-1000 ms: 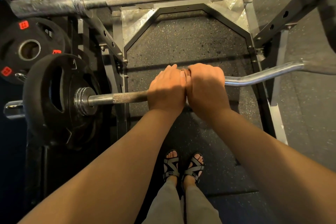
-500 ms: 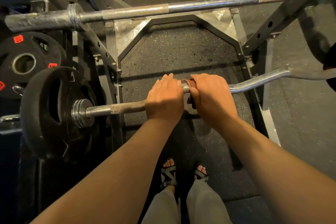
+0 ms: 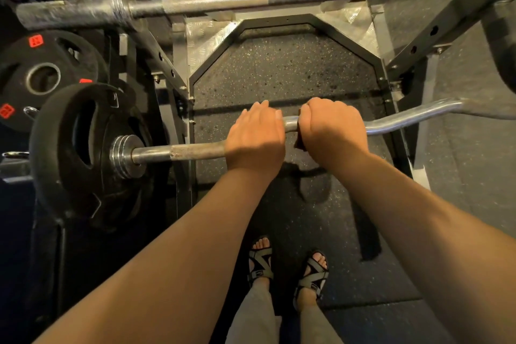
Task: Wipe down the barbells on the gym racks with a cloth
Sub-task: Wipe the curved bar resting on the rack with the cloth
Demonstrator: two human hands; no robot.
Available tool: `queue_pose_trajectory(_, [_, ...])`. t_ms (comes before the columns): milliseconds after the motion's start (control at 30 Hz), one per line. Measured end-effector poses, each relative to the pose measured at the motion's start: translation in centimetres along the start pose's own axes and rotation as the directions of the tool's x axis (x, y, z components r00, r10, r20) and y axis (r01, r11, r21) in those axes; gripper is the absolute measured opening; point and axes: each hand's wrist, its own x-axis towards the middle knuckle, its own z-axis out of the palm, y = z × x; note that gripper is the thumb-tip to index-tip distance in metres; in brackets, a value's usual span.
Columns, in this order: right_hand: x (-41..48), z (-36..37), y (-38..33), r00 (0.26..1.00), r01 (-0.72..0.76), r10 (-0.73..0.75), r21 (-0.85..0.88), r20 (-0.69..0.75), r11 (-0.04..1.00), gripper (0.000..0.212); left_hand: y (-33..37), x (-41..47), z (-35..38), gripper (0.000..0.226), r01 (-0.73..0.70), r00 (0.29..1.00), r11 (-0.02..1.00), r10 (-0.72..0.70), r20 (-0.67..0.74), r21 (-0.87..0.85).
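A curved chrome curl barbell runs across the middle of the view with a black weight plate on its left end. My left hand lies over the bar left of its centre, fingers curled over it. My right hand grips the bar just to the right, wrapped round a dark brownish cloth; only a small edge of the cloth shows below the hand. A short stretch of bare bar shows between the two hands. A straight barbell rests higher on the rack behind.
Grey rack uprights and a checker-plate base frame surround a speckled rubber floor mat. More black plates with red labels hang at the left. My sandalled feet stand below the bar.
My right hand with the cloth has slid a little to the right along the curl bar, opening a gap between the hands. The left hand has stayed in place.
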Motion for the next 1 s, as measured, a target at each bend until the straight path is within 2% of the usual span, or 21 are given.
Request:
queue_pose_trajectory(67, [0.9, -0.1, -0.7, 0.999, -0.011, 0.012, -0.010, 0.049, 1.000, 0.018, -0.3, -0.2, 0.3, 0.033, -0.018, 1.000, 1.000, 0.018, 0.008, -0.015])
queue_pose_trajectory(100, [0.9, 0.3, -0.9, 1.000, -0.008, 0.008, -0.016, 0.002, 1.000, 0.013, -0.2, -0.4, 0.4, 0.040, -0.040, 0.997, 0.998, 0.042, 0.059, -0.046])
queue_pose_trajectory(133, [0.5, 0.8, -1.1, 0.994, -0.003, 0.002, -0.015, -0.107, 1.000, 0.013, -0.2, -0.5, 0.4, 0.050, -0.052, 0.990, 0.995, 0.063, 0.125, -0.088])
queue_pose_trajectory(200, [-1.5, 1.7, -1.4, 0.935, -0.008, 0.050, 0.120, -0.351, 0.993, 0.023, -0.2, -0.8, 0.5, 0.059, -0.043, 0.978, 0.993, 0.064, 0.196, -0.107])
queue_pose_trajectory(267, [-2.9, 2.3, -1.6, 0.901, 0.024, 0.084, 0.243, -0.425, 0.970, 0.025, -0.1, -0.6, 0.5, 0.046, -0.022, 0.991, 0.999, 0.026, 0.132, -0.036])
queue_pose_trajectory(367, [-1.5, 2.7, -1.5, 0.905, -0.043, 0.112, 0.174, -0.411, 0.984, 0.034, -0.1, -0.2, 0.1, 0.031, 0.008, 0.998, 1.000, -0.009, 0.059, 0.016])
queue_pose_trajectory(433, [-0.1, 3.2, -1.7, 0.909, -0.069, 0.085, 0.054, -0.409, 0.996, 0.043, -0.1, 0.1, 0.0, 0.031, 0.016, 0.994, 1.000, -0.017, 0.112, 0.005])
queue_pose_trajectory(533, [0.8, 3.2, -2.1, 0.893, -0.116, 0.152, 0.108, -0.424, 0.987, 0.050, -0.1, 0.0, 0.4, 0.034, 0.041, 0.986, 0.999, -0.040, 0.161, -0.004])
queue_pose_trajectory(633, [-1.4, 3.3, -2.3, 0.896, -0.038, 0.141, 0.244, -0.421, 0.969, 0.031, -0.1, -0.5, 0.5, 0.032, 0.055, 0.987, 0.998, -0.052, 0.151, -0.013])
queue_pose_trajectory(700, [-3.4, 3.5, -2.6, 0.883, 0.056, 0.072, 0.258, -0.463, 0.965, 0.025, 0.0, -0.2, 0.2, 0.026, 0.071, 0.992, 0.997, -0.071, 0.108, 0.001])
queue_pose_trajectory(767, [-2.3, 3.3, -2.0, 0.896, 0.045, 0.061, 0.227, -0.440, 0.973, 0.023, 0.2, 0.1, 0.0, 0.027, 0.099, 0.988, 0.995, -0.096, 0.120, -0.017])
queue_pose_trajectory(833, [-0.3, 3.5, -1.9, 0.917, 0.011, 0.045, 0.137, -0.397, 0.990, 0.026, 0.3, 0.2, -0.2, 0.033, 0.126, 0.983, 0.989, -0.115, 0.141, -0.074])
queue_pose_trajectory(900, [1.4, 3.5, -1.8, 0.924, 0.039, -0.021, 0.040, -0.382, 0.998, 0.032, 0.1, 0.4, -0.4, 0.036, 0.164, 0.979, 0.980, -0.148, 0.137, -0.111])
queue_pose_trajectory(1000, [1.2, 3.4, -1.6, 0.915, 0.068, -0.035, 0.069, -0.403, 0.995, 0.043, 0.0, 0.5, -0.5, 0.034, 0.156, 0.982, 0.986, -0.148, 0.120, -0.058])
